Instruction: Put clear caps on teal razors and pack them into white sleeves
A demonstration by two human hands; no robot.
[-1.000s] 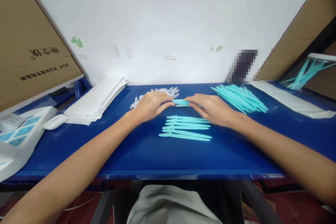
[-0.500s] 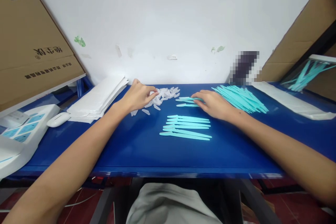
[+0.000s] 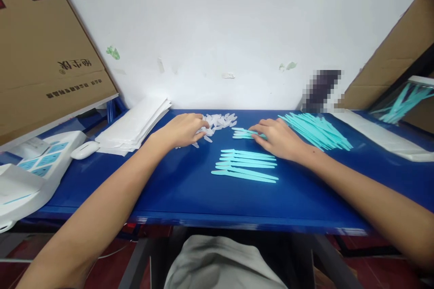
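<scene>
My left hand point(image 3: 186, 130) is at the left side of a pile of small whitish translucent pieces point(image 3: 220, 121), its fingers curled down; what they hold, if anything, is hidden. My right hand point(image 3: 276, 137) rests on a few turquoise sticks point(image 3: 240, 133), thumb and fingers closed round their right ends. Nearer me, several turquoise sticks point(image 3: 246, 164) lie in a row, roughly parallel, narrow ends to the right. Beyond my right wrist is a large heap of turquoise sticks point(image 3: 318, 131).
White sheets point(image 3: 134, 124) lie stacked at the left beside a white mouse-shaped object point(image 3: 84, 150) and a white device point(image 3: 50, 167). A cardboard box point(image 3: 50, 45) stands behind them. At right are a long white wrapper point(image 3: 383, 135) and a clear container of turquoise sticks point(image 3: 403, 101).
The view has shifted slightly. My left hand has turned lower over the left edge of the whitish pile. The sticks under my right hand now lie closer together.
</scene>
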